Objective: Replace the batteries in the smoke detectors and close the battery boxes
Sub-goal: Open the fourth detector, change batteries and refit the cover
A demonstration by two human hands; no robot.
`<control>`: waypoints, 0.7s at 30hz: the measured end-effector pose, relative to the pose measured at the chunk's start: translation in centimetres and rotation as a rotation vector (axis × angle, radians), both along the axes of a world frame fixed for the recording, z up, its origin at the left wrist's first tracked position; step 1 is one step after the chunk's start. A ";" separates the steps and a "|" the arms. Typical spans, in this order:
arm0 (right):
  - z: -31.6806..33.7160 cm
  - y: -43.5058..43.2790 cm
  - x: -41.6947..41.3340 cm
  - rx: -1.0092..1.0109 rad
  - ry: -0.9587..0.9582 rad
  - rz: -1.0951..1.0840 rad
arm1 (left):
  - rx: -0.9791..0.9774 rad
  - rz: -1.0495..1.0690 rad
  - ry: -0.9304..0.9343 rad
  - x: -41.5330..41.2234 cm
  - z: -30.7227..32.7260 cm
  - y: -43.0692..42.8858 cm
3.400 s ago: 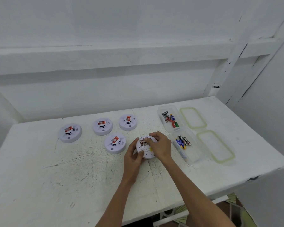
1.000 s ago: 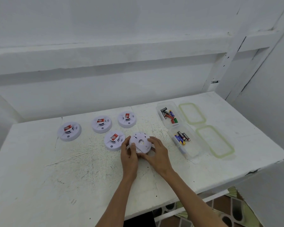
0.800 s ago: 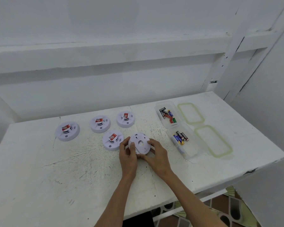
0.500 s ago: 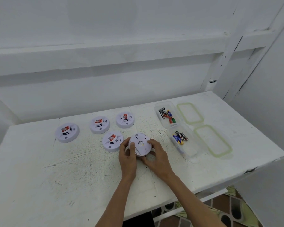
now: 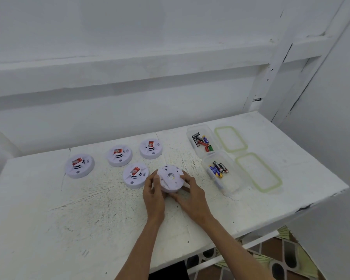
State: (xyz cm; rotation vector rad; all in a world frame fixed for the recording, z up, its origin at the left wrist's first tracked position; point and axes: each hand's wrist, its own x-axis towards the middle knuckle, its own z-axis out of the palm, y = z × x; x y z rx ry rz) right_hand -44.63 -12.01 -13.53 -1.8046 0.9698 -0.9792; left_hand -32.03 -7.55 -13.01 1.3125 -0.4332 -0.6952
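Observation:
Both hands hold a round white smoke detector (image 5: 170,178), tilted with its flat back plate facing me, just above the white table (image 5: 49,219). My left hand (image 5: 154,194) grips its left rim and my right hand (image 5: 191,196) grips its right and lower rim. Several other detectors lie face up with red labels: one right beside the held one (image 5: 135,175), others farther back (image 5: 151,148) (image 5: 119,155) and one at the left (image 5: 79,165). Two clear battery boxes stand open at the right, the far one (image 5: 201,141) and the near one (image 5: 220,171), each with loose batteries.
Two clear lids with green seals lie to the right of the boxes, the far lid (image 5: 230,138) and the near lid (image 5: 258,171). A white wall rises behind the table. The table's right edge and front edge drop off to a patterned floor (image 5: 281,259).
3.4 s ago the detector lay with its battery bay showing under my fingers. Since then the back plate covers it, and both hands have kept hold of it, turning it slightly.

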 end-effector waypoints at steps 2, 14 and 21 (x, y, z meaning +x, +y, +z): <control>0.1 0.0 0.0 -0.062 0.011 -0.003 | -0.014 -0.053 0.015 0.0 -0.4 0.1; 0.9 -0.2 -0.3 0.047 0.060 -0.186 | 0.008 -0.291 -0.292 0.0 -0.6 0.5; 1.5 -0.7 -0.2 0.168 0.082 -0.207 | 0.033 -0.317 -0.336 -0.4 -0.4 0.3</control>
